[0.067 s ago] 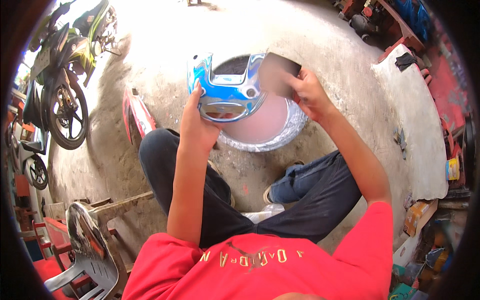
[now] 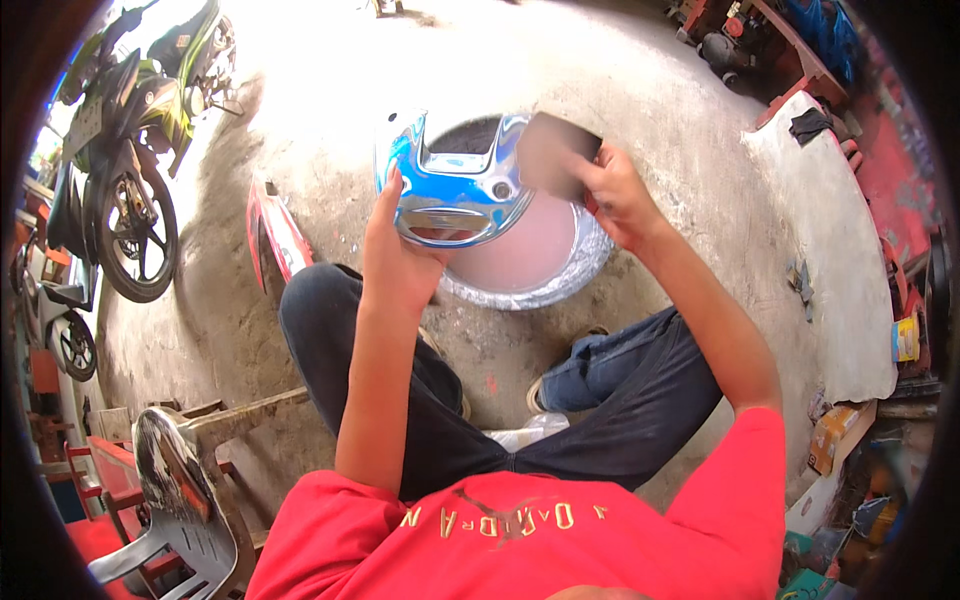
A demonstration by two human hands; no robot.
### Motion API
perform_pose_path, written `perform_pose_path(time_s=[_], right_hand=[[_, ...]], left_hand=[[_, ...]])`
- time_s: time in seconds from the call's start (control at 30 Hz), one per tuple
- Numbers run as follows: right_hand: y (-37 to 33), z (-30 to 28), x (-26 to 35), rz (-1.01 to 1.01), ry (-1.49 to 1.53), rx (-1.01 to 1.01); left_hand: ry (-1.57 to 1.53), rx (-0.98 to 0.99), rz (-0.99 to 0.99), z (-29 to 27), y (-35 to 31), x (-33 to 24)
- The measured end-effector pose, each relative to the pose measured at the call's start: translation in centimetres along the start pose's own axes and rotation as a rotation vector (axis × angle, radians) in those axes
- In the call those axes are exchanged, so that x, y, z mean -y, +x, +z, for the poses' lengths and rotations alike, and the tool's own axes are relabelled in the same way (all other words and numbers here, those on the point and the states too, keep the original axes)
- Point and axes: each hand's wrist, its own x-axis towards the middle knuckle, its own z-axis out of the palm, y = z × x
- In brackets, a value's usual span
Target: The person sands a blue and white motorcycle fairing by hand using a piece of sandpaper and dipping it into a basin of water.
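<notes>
My left hand (image 2: 398, 255) grips a glossy blue and silver motorcycle body panel (image 2: 445, 192) by its lower left side, thumb on the front face and the other fingers hidden behind. The panel has a deep notch at the top, round holes and an oval opening low down. In my right hand (image 2: 622, 195) is a sheet of sandpaper (image 2: 552, 152), brownish grey with a dark edge, pinched between thumb and fingers. It overlaps the panel's right side; I cannot tell whether they touch. Below both is a round basin (image 2: 590, 268) with cloudy pinkish liquid.
A red and white panel (image 2: 283, 238) lies on the concrete floor (image 2: 680, 120) to the left. Motorcycles (image 2: 135, 210) stand at the far left. A grey plastic chair (image 2: 195, 530) is at the lower left. Along the right runs a pale slab (image 2: 850, 250) with a dark cloth (image 2: 810, 125).
The sandpaper and my right hand have shifted very slightly downward, as has much of the scene. Both hands keep their holds.
</notes>
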Motion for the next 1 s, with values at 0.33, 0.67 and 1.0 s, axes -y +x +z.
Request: perform_pose_path(time_s=[0.33, 0.67, 1.0], right_hand=[[0.8, -0.1, 0.3, 0.004, -0.354, -0.001], [-0.9, 2.2, -0.6, -0.771, -0.964, 0.042], [-0.2, 2.2, -3.7, -0.932, -1.268, 0.160]], left_hand=[[-0.111, 0.136, 0.082, 0.6, 1.0, 1.5], [-0.045, 0.108, 0.078, 1.9, 0.7, 2.5], [-0.046, 0.117, 0.063, 1.2, 0.3, 2.8]])
